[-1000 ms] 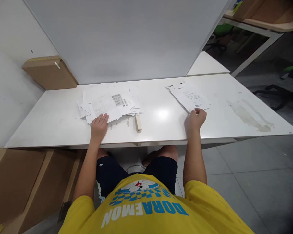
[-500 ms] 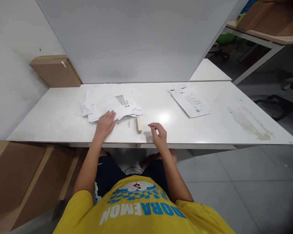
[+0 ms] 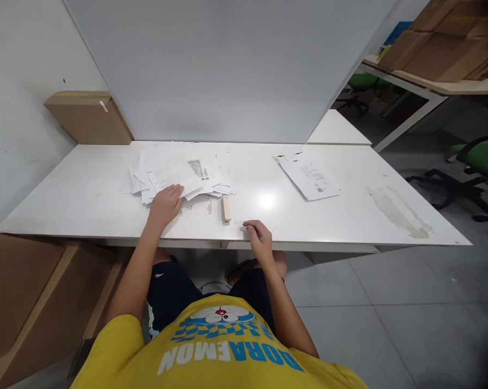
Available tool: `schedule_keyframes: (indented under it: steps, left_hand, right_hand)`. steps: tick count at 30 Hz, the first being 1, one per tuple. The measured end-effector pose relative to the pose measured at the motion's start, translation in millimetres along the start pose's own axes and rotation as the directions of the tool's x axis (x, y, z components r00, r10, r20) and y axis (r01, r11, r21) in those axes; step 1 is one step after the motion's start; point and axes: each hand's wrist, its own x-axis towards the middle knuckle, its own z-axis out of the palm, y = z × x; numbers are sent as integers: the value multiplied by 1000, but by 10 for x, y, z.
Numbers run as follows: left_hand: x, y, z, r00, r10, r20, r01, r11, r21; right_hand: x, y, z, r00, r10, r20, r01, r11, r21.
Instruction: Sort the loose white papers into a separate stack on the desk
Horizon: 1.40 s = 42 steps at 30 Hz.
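My left hand (image 3: pixel 166 205) is at the near edge of a messy pile of white printed papers (image 3: pixel 199 167). Its fingers are closed on a sheet of paper (image 3: pixel 173 172) at the top, whose near edge is slightly raised; the thumb is hidden. A cream-coloured stapler (image 3: pixel 226 209) lies on the white table between my hands, just in front of the pile. To the right of the stapler, my right hand (image 3: pixel 260 239) hovers by the table's front edge, its fingers curled in and nothing visible in them. Farther right lies a neater stack of printed sheets (image 3: pixel 311 175).
A cardboard box (image 3: pixel 89 119) stands in the back left corner of the table (image 3: pixel 247 232), against a tall white panel (image 3: pixel 227 70). Open cardboard boxes (image 3: pixel 37 302) sit below at left. A green chair (image 3: pixel 481 159) and another table with cartons (image 3: pixel 450 54) are at right.
My left fingers have gone from spread on the pile to drawn together at the sheet, which has shifted a little. My right hand has dropped slightly toward the table edge. The view has turned right.
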Motion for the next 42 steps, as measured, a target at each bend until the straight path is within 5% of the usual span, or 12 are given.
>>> schedule_keyframes:
  steps: [6, 14, 27, 34, 38, 42]
  left_hand:
    - [288, 343, 30, 992, 6, 129, -8, 1000, 21]
    - [623, 696, 69, 985, -70, 160, 54, 993, 104]
    - [674, 526, 83, 988, -141, 65, 148, 982, -116]
    - [637, 536, 56, 991, -122, 52, 124, 992, -37]
    - [618, 614, -8, 971, -240, -23, 239, 971, -26]
    - [490, 807, -78, 932, -251, -262, 230, 967, -108]
  right_hand:
    - [28, -18, 4, 1000, 19, 20, -19, 1000, -10]
    - [17, 1, 5, 999, -6, 38, 7, 999, -40]
    - [20, -57, 1, 998, -2, 70, 4, 1000, -25]
    - [27, -40, 13, 997, 1, 72, 0, 1000, -13]
    - [12, -58, 20, 997, 28, 68, -31, 999, 40]
    - [-39, -180, 100, 990, 82, 119, -97, 987, 129]
